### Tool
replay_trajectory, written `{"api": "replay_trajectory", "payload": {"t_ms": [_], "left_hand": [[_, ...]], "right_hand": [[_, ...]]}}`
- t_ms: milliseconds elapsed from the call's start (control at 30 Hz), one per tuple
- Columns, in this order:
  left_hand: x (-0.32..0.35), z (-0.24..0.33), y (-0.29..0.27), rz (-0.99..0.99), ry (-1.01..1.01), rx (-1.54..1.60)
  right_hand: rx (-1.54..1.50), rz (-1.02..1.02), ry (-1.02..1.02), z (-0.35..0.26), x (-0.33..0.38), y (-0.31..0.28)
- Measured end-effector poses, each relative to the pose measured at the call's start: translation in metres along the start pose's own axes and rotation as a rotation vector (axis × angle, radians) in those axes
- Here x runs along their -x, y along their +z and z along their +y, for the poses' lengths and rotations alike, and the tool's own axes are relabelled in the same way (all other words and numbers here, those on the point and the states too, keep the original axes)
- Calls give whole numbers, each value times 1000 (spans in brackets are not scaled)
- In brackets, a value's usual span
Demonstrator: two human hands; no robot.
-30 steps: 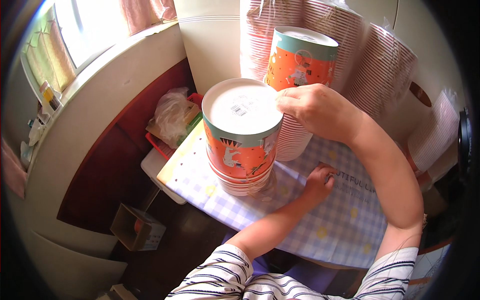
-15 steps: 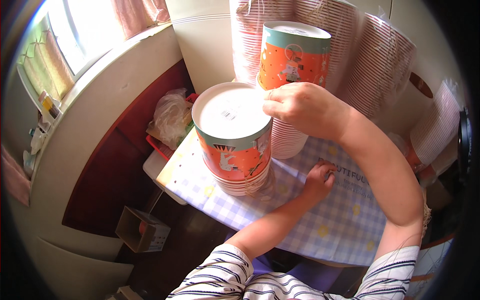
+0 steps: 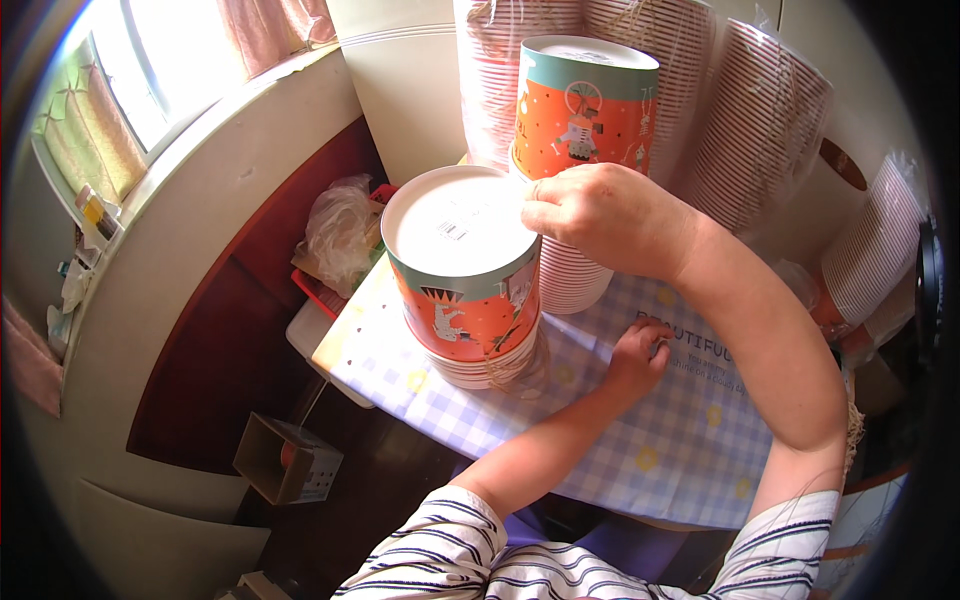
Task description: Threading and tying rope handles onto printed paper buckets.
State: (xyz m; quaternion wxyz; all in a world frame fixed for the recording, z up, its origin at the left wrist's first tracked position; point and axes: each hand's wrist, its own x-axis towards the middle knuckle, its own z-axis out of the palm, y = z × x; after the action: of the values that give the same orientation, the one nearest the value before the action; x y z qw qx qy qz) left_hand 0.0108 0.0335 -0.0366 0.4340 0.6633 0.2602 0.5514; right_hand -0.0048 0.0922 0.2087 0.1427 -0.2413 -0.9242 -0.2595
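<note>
An upturned stack of paper tubs (image 3: 470, 310), orange and teal with white bases, stands at the near left of the table. My right hand (image 3: 590, 210) reaches across to its top right edge; its fingers are pinched together at the rim, and what they grip is hidden. Directly behind that hand rises a taller stack of matching tubs (image 3: 585, 115), also upside down. My left hand (image 3: 643, 355) is low over the checked tablecloth (image 3: 620, 440), to the right of the near stack. Its fingers are curled, and I cannot see whether anything is in them.
Bagged stacks of tubs (image 3: 750, 130) line the back of the table, and another wrapped stack (image 3: 875, 240) leans at the far right. A crumpled clear bag (image 3: 340, 225) lies in a red basket (image 3: 318, 292) left of the table. An open cardboard box (image 3: 290, 460) sits below.
The whole view has shifted very slightly. Both hands and both tub stacks keep their places relative to one another.
</note>
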Motion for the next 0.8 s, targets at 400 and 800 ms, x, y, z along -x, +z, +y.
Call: {"api": "replay_trajectory", "payload": {"t_ms": [400,800], "left_hand": [[0,2,-1,-21,-26,-7],[1,-1,0,-14,-10,-19]], "right_hand": [[4,22,-11,1,3,6],[-18,43,16,-4,8,3]]}}
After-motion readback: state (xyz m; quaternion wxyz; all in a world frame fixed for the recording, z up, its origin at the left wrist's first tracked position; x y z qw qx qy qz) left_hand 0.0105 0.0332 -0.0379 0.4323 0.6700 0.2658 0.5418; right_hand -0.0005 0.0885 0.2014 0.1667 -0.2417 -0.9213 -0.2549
